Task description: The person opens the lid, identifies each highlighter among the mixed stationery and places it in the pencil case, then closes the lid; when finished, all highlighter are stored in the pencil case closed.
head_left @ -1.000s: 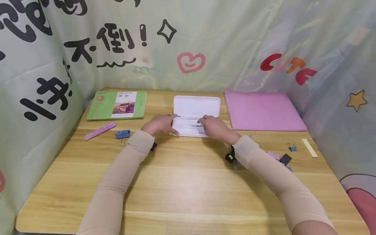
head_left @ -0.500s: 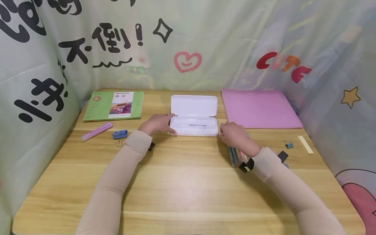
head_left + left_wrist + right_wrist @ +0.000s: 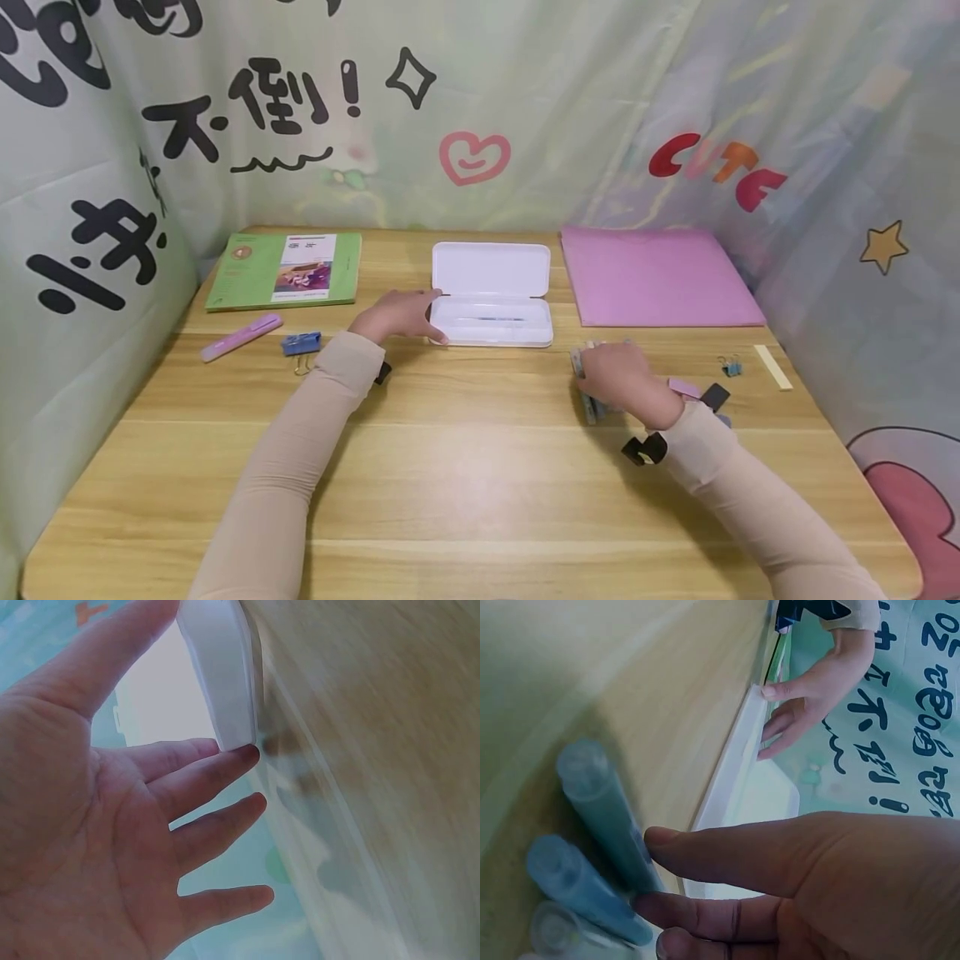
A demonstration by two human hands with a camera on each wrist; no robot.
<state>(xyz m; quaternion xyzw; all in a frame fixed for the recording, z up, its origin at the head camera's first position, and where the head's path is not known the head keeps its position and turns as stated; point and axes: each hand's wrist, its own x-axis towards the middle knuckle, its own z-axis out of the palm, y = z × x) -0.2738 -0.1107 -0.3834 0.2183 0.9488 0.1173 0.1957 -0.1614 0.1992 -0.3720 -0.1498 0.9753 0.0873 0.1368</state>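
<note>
An open white pencil case (image 3: 491, 337) lies at the back centre, its lid raised behind it. A thin pen (image 3: 498, 319) lies inside. My left hand (image 3: 397, 315) holds the case's left end, thumb at the near corner and fingertips at the far one; the ring and little fingers spread free in the left wrist view. To the right, my right hand (image 3: 626, 379) is over several pens (image 3: 589, 408). In the right wrist view its thumb and index finger pinch a teal pen (image 3: 604, 806), beside a blue pen (image 3: 581, 881) and a clear-ended one (image 3: 559, 930).
At the back left lies a green book (image 3: 255, 275), with a purple pen-shaped item (image 3: 242, 337) and a blue binder clip (image 3: 302, 343) before it. A pink folder (image 3: 660, 279) lies back right. A small clip (image 3: 731, 367), a pale strip (image 3: 772, 367) and a black block (image 3: 715, 397) lie right.
My right hand has left the pencil case, where a pen now lies, and moved right and nearer to the pens. The left hand stays at the case's left end.
</note>
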